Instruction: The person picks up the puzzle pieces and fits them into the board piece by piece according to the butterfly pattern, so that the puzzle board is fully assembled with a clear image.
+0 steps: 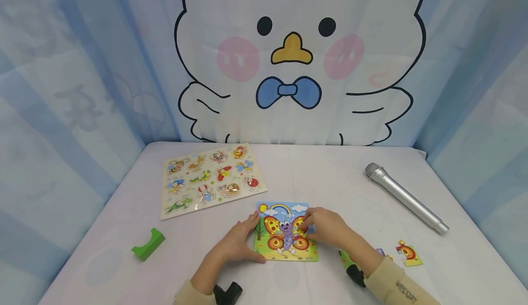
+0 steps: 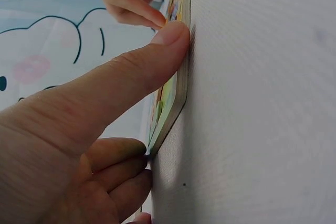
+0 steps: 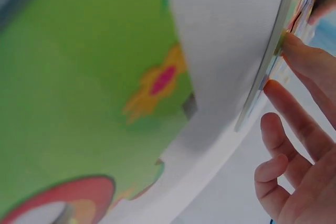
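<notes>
A square butterfly jigsaw puzzle [image 1: 284,245] lies flat near the front middle of the table. My left hand [image 1: 238,240] grips its left side, thumb at the bottom corner and fingers along the upper left edge. At the right side, my right hand [image 1: 327,226] bends thumb and forefinger over the butterfly's right wing. Between them a small yellow-green puzzle piece [image 3: 280,44] stands slightly above the board's edge; fingers hide most of it. Loose beside the right forearm lie an orange-and-green piece [image 1: 408,253] and a green piece [image 1: 347,260], partly covered.
A wooden insect puzzle board [image 1: 212,181] lies at the back left. The green arch block [image 1: 148,245] is on the left, and a silver microphone [image 1: 406,198] lies slanted at the right. Behind the table hangs a curtain [image 1: 288,126] with a cartoon bird.
</notes>
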`<state>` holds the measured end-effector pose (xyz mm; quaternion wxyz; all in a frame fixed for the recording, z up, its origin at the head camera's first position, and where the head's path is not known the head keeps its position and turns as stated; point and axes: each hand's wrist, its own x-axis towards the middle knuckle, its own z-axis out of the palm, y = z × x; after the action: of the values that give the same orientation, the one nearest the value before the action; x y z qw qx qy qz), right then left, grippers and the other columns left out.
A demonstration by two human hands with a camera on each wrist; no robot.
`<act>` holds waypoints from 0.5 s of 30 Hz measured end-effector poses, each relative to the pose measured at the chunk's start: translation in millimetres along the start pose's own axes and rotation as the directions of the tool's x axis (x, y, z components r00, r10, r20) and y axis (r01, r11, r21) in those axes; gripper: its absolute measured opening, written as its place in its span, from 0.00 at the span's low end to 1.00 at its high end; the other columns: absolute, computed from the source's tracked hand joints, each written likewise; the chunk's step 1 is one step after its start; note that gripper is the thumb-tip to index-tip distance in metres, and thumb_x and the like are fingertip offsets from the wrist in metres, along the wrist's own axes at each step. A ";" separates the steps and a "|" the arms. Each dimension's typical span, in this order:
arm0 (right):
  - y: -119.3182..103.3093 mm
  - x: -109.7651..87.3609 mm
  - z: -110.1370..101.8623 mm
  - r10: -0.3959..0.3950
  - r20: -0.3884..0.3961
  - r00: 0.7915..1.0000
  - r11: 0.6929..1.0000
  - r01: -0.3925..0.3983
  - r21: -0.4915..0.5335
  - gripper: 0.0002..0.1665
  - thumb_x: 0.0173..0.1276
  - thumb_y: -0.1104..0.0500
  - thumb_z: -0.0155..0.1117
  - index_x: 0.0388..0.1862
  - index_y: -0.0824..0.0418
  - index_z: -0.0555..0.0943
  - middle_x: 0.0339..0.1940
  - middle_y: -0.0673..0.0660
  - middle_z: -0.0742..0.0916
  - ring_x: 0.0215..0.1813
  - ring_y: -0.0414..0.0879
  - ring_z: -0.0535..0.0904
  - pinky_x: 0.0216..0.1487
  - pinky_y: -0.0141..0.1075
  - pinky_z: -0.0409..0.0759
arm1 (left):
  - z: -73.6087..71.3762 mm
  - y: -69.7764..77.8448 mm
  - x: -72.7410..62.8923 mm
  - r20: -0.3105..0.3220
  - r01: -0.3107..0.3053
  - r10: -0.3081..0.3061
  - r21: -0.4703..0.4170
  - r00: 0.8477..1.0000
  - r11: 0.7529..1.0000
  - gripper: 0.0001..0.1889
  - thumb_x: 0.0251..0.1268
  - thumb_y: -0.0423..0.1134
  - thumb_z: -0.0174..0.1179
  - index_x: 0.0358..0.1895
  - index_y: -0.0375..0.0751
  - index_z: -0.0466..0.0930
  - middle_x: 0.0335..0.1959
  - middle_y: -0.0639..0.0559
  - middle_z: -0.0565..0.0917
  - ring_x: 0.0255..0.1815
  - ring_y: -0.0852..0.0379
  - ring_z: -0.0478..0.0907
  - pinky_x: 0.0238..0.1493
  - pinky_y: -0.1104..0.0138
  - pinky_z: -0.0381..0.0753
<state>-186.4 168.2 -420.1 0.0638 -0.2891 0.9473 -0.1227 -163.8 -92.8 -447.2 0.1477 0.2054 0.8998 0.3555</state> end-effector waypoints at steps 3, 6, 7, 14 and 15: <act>0.4 -1.0 -1.7 -0.009 0.012 1.000 1.000 0.008 0.020 0.13 0.51 0.55 0.72 0.38 0.51 0.87 0.37 0.46 0.80 0.41 0.43 0.76 0.39 0.36 0.77 | -0.2 0.0 -0.1 0.001 0.000 0.000 -0.001 1.000 1.000 0.55 0.33 0.51 0.75 0.67 0.29 0.56 0.71 0.40 0.53 0.70 0.44 0.50 0.69 0.49 0.46; 1.6 -2.7 -4.6 -0.034 0.028 0.999 0.996 0.031 0.085 0.14 0.51 0.55 0.72 0.39 0.54 0.86 0.37 0.46 0.79 0.37 0.42 0.75 0.35 0.34 0.76 | -0.1 -0.2 0.0 0.003 -0.002 0.002 -0.003 1.000 1.000 0.55 0.33 0.51 0.75 0.67 0.29 0.56 0.71 0.40 0.53 0.70 0.44 0.51 0.69 0.48 0.46; 2.2 -3.5 -5.7 -0.042 0.035 0.999 0.993 0.038 0.114 0.15 0.51 0.55 0.72 0.40 0.55 0.86 0.37 0.47 0.78 0.36 0.42 0.74 0.34 0.32 0.75 | 0.1 -0.3 0.1 0.003 -0.002 0.002 -0.004 1.000 1.000 0.55 0.33 0.51 0.75 0.67 0.29 0.56 0.71 0.40 0.53 0.70 0.44 0.51 0.69 0.48 0.46; 10.8 -6.5 -4.7 -0.047 0.039 0.998 0.955 0.034 0.296 0.21 0.52 0.55 0.72 0.46 0.58 0.83 0.42 0.50 0.79 0.31 0.42 0.70 0.30 0.29 0.72 | 0.6 -0.8 0.4 0.001 -0.006 0.006 -0.002 1.000 1.000 0.56 0.33 0.51 0.75 0.67 0.29 0.56 0.71 0.40 0.53 0.70 0.44 0.51 0.69 0.48 0.46; 12.2 -7.1 -4.0 -0.042 0.034 0.999 0.949 0.029 0.315 0.22 0.52 0.55 0.72 0.47 0.58 0.82 0.43 0.51 0.79 0.31 0.42 0.71 0.30 0.29 0.72 | 0.5 -0.8 0.5 0.002 -0.005 0.005 -0.001 1.000 1.000 0.56 0.33 0.51 0.75 0.67 0.29 0.56 0.71 0.40 0.53 0.70 0.44 0.51 0.69 0.48 0.46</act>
<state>-187.8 182.7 -419.2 0.1260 -0.2946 0.9089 -0.2670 -164.2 -92.8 -448.1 0.1479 0.2079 0.8990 0.3561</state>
